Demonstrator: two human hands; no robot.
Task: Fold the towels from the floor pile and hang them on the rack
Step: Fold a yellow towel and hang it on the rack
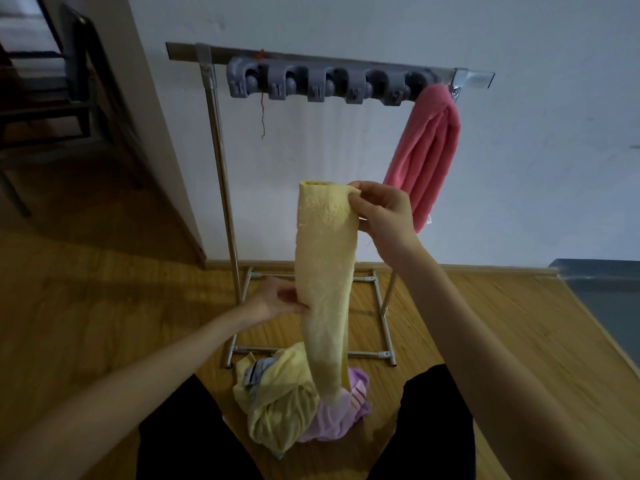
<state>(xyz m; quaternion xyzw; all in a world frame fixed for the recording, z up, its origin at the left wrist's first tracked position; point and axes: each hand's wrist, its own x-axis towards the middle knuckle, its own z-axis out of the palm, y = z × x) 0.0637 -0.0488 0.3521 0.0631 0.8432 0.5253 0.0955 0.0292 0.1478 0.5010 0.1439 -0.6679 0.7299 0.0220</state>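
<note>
While the right hand pinches the top corner of a yellow towel, the left hand grips its edge lower down.

Folded into a long narrow strip, the towel hangs in front of the rack, its lower end trailing onto the floor pile of yellow and lilac cloth between the person's knees. A pink towel is already clipped at the rack's right end; the grey clips to its left look free. To do this step well, I judge the left hand should lift the lower end to meet the top, halving the strip with edges lined up, and keep it clear of the pile so nothing snags, before pushing the fold into an empty clip.
</note>
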